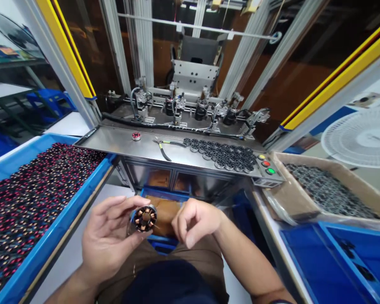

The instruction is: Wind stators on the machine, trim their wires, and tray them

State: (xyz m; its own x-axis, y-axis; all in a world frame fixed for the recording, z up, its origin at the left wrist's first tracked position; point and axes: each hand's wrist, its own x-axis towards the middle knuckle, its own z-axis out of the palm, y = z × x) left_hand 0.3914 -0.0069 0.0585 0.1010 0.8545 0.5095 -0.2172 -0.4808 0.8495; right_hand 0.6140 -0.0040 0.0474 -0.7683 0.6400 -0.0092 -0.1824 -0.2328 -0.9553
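Note:
My left hand [103, 236] grips a motor stator [141, 219] between thumb and fingers, its round end with copper windings tilted up toward me. My right hand [198, 219] is to the right of it, apart from the stator, with curled fingers pressed together. A thin strand seems to run from the stator toward those fingers; what they pinch is too small to make out. On the steel ledge ahead lie cutting pliers [162, 150] with yellow-and-black handles. Left of them stands a single stator with red windings [136, 136].
Dark stator cores [223, 152] cover the ledge's right part, beside a button box [267, 164]. A blue tray [96, 175] of wound stators stands left. At right are a carton [278, 162] of grey parts, a blue bin [304, 253] and a fan [364, 137]. Machine fixtures [177, 107] line the back.

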